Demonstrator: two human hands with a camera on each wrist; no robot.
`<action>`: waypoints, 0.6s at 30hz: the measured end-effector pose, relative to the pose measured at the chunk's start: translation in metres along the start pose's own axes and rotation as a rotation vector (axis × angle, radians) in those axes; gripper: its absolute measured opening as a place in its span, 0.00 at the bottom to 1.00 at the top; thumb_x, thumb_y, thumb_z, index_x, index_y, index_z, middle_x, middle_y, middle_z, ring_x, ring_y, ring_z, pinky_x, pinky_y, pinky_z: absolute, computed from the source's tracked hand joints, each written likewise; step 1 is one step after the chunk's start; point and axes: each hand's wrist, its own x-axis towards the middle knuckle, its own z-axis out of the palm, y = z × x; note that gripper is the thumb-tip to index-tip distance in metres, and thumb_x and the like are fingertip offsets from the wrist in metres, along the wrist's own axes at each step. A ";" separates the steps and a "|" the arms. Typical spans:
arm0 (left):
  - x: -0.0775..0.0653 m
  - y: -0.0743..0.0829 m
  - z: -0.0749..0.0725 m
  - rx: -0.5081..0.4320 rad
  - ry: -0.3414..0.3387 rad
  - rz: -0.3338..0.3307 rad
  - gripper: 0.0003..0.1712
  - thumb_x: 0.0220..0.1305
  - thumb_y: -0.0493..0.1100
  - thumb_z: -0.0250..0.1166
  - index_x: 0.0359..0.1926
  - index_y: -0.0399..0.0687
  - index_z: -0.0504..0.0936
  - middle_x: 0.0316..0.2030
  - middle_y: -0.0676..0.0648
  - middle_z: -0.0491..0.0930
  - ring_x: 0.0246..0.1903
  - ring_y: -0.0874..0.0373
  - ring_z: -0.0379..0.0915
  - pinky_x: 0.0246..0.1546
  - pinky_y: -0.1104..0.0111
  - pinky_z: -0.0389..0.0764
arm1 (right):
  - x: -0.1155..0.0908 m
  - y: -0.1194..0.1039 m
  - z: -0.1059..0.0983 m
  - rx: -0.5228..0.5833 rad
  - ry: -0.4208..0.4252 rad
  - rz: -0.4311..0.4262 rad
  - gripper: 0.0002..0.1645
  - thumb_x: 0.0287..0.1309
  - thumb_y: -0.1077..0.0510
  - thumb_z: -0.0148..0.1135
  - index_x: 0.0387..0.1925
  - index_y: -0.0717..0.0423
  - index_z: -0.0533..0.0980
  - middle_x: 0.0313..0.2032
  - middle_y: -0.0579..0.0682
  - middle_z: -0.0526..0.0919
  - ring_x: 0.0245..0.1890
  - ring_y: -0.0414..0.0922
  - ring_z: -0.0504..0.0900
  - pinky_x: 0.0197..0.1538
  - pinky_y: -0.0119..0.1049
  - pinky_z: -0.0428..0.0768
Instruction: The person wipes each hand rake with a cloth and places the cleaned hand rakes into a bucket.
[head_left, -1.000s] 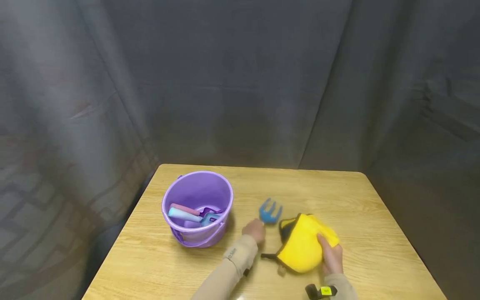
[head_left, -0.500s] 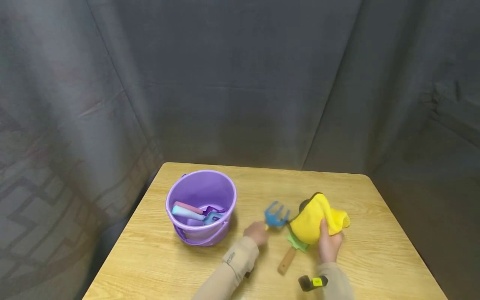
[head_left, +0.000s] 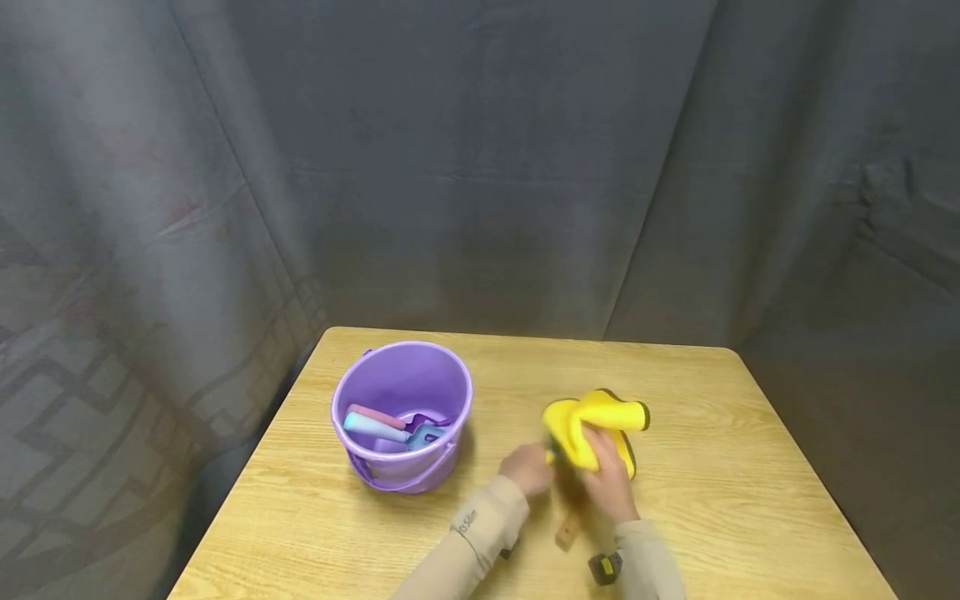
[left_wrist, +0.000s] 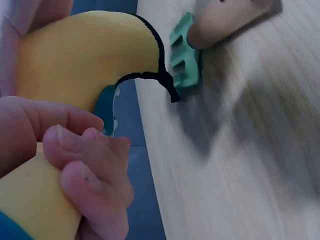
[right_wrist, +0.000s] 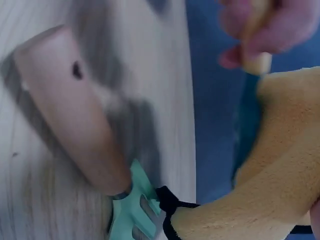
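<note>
In the head view my left hand (head_left: 528,468) grips the yellow handle (left_wrist: 37,197) of a toy hand rake, fingers wrapped round it in the left wrist view. The rake's blue head (right_wrist: 247,125) is mostly covered by a yellow cloth (head_left: 588,421) with dark edging. Bunched in my right hand (head_left: 611,479), the cloth lies up against the rake head. Below the cloth, a second hand tool rests on the table, with a wooden handle (right_wrist: 75,110) and a green slotted head (right_wrist: 132,215).
A purple bucket (head_left: 397,383) stands on the table's left half. Inside it lie toy tools, among them one with a light blue handle (head_left: 375,427) and one with a pink handle (head_left: 378,415). Grey curtains (head_left: 480,167) hang behind the wooden table (head_left: 697,392).
My right hand has brought the cloth leftward onto the blue rake head, covering it. The green tool came into sight as the cloth rose. My left hand has shifted slightly right, still gripping the rake.
</note>
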 end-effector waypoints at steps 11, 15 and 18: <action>-0.002 0.004 -0.003 0.062 0.065 0.080 0.04 0.52 0.39 0.57 0.25 0.45 0.76 0.19 0.50 0.73 0.18 0.57 0.69 0.17 0.70 0.70 | -0.005 0.004 0.009 -0.031 -0.202 -0.030 0.23 0.39 0.67 0.67 0.43 0.62 0.76 0.39 0.54 0.80 0.39 0.50 0.78 0.44 0.46 0.74; -0.003 0.006 -0.003 0.066 0.074 0.086 0.05 0.54 0.40 0.56 0.29 0.45 0.78 0.20 0.50 0.74 0.19 0.57 0.70 0.17 0.70 0.70 | -0.004 0.001 0.008 0.005 -0.245 0.078 0.19 0.47 0.63 0.64 0.44 0.60 0.75 0.40 0.51 0.80 0.39 0.48 0.77 0.44 0.46 0.74; -0.005 0.008 -0.004 0.063 0.077 0.086 0.07 0.56 0.41 0.55 0.31 0.44 0.78 0.20 0.49 0.74 0.19 0.58 0.69 0.17 0.70 0.70 | -0.002 -0.001 0.006 0.027 -0.258 0.144 0.16 0.51 0.61 0.62 0.44 0.58 0.75 0.38 0.48 0.80 0.38 0.45 0.77 0.44 0.45 0.75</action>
